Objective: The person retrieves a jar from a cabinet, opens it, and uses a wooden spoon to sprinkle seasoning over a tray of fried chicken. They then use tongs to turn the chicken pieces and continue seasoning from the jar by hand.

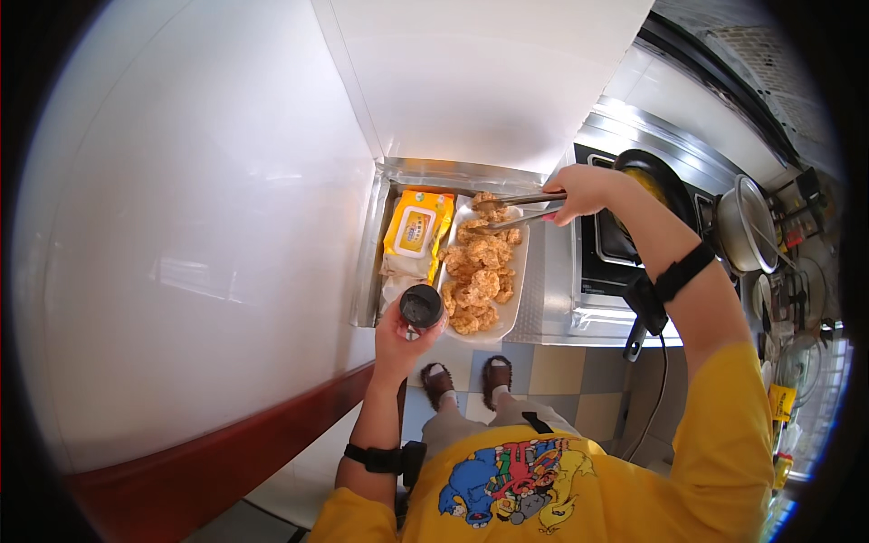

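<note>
My right hand (577,193) holds metal tongs (533,199), whose tips reach into the fried chicken pieces (485,254) at the far end of a white tray (517,288). Whether the tips pinch a piece cannot be told. My left hand (400,343) grips a jar with a black lid (421,306), seen from above, near the tray's lower left side. To the left of the tray lies a yellow pack of wipes (417,231) with a white flap.
On the right, a black frying pan (669,180) with yellowish contents sits on the black stove (601,275). A metal pot (740,224) stands farther right. White walls (204,203) rise to the left and behind the counter. Kitchenware crowds the far right.
</note>
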`<state>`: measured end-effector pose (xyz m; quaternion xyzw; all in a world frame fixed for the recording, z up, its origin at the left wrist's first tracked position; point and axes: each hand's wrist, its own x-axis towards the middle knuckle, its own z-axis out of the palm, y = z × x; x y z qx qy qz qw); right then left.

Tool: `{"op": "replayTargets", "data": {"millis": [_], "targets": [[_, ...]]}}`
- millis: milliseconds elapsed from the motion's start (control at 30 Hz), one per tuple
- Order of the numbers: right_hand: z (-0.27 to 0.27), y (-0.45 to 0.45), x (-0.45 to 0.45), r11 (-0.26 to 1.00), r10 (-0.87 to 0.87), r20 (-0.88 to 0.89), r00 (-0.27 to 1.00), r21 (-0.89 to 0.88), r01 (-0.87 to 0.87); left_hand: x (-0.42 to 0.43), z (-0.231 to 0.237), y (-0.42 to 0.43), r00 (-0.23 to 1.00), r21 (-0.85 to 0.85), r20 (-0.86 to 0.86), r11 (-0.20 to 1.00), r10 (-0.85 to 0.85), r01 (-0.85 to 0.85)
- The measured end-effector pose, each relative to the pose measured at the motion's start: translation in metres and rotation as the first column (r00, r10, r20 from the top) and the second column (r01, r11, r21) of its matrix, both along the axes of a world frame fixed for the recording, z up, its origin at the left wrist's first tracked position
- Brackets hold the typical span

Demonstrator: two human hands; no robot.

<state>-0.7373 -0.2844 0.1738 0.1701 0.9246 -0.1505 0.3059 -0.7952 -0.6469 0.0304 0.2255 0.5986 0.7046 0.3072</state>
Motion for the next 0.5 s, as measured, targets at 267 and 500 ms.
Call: {"op": "replayTargets", "data": {"millis": [267, 500], "targets": [[0.018, -0.003, -0.027, 0.991, 0.121, 0.096, 0.988, 0.051, -0.126, -0.001, -0.006, -0.006, 0.998, 0.019, -0.035, 0.999, 0.051, -0.051], [0.023, -0.008, 0.013, 0.981, 0.176, -0.159, 0.971, 0.113, -0.160, -0.004, -0.011, -0.006, 0.997, 0.020, -0.014, 0.997, 0.075, -0.075]]}}
